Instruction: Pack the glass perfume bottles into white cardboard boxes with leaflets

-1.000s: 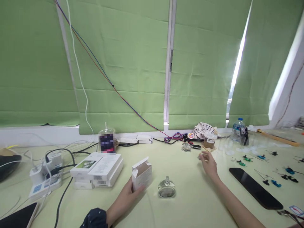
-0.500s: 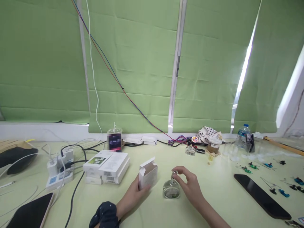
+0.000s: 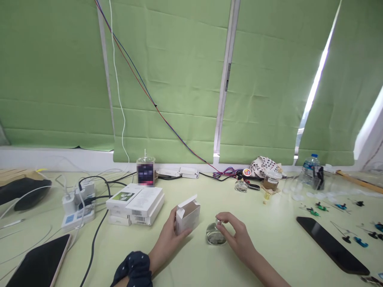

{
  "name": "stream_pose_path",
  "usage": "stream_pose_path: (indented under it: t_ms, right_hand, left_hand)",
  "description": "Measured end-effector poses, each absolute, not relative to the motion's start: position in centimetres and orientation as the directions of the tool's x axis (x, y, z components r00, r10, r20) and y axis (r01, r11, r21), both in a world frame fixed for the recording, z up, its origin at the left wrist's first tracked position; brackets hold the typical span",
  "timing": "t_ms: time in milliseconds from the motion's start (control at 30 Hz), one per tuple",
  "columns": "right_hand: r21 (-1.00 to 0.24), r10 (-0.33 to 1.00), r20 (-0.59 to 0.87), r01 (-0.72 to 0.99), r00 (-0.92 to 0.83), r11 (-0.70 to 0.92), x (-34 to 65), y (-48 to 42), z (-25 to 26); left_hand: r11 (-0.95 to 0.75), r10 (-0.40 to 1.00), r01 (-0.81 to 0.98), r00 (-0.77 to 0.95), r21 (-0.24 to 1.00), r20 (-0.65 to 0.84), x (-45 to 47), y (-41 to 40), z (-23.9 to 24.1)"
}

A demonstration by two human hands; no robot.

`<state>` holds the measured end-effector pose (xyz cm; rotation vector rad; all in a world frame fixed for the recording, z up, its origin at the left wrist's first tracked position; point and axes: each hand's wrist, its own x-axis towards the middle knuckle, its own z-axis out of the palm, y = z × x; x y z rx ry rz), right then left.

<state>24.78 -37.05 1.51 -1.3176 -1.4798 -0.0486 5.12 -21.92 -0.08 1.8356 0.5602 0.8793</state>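
My left hand (image 3: 170, 238) is wrapped round a small white cardboard box (image 3: 189, 217), whose top flaps stand open. A dark dotted scrunchie (image 3: 134, 268) sits on my left wrist. Just right of the box, a rounded clear glass perfume bottle (image 3: 214, 236) with liquid in it stands on the table. The thumb and fingers of my right hand (image 3: 236, 233) pinch the silvery cap at its top. Box and bottle are apart. The inside of the box is mostly hidden from this angle.
Stacked white boxes (image 3: 143, 203) lie left of my hands, beside a power strip (image 3: 77, 217) with cables. A tablet (image 3: 42, 261) is at front left, a black phone (image 3: 332, 245) at right, near several earphones (image 3: 312, 211). Behind stand a drink cup (image 3: 145, 173) and a jar (image 3: 271, 181).
The view has shifted slightly. My right fingers sit lower around the top of the perfume bottle. My left hand keeps the box in nearly the same position.
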Motion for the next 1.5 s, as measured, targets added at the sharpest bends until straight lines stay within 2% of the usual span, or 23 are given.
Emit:
stream_pose_path:
  t_ms: [167,300,367,433,800,967,1167,1367,1500]
  right_hand:
    - [-0.59,0.671,0.706,0.711,0.226,0.382,24.7,-37.0,1.2]
    - [-0.631,0.704,0.663,0.695,0.254,0.344,24.6,-37.2,0.3]
    - [-0.656,0.73,0.629,0.686,0.267,0.315,24.7,-37.4,-0.4]
    - [-0.669,0.747,0.607,0.682,0.271,0.296,24.6,-37.5,-1.0]
    - [-0.68,0.765,0.589,0.672,0.261,0.294,24.5,-37.7,-1.2]
    - [-0.712,0.777,0.573,0.628,0.26,0.314,24.6,-37.8,-0.9]
    - [-0.803,0.831,0.474,0.528,0.29,0.275,24.8,-38.0,-0.1]
    - [-0.794,0.799,0.545,0.465,0.255,0.393,23.8,-37.6,2.9]
    - [-0.769,0.82,0.522,0.544,0.234,0.334,24.0,-37.0,3.7]
  left_hand:
    - [-0.64,0.701,0.109,0.488,0.761,0.52,4.8,-22.6,0.2]
    - [-0.855,0.513,0.183,0.435,0.485,0.74,4.5,-22.6,0.5]
    - [-0.904,0.427,0.202,0.467,0.377,0.775,4.4,-22.5,0.7]
    - [-0.916,0.401,0.21,0.506,0.341,0.764,4.3,-22.4,0.7]
    - [-0.852,0.518,0.28,0.569,0.443,0.639,4.4,-21.9,1.5]
    - [-0.816,0.552,0.218,0.569,0.535,0.61,4.2,-21.3,1.8]
    - [-0.745,0.596,0.127,0.566,0.655,0.569,4.2,-21.2,1.5]
    - [-0.738,0.571,0.049,0.575,0.673,0.586,4.1,-21.4,1.8]
    - [-0.746,0.593,0.114,0.56,0.656,0.578,3.9,-21.2,2.0]
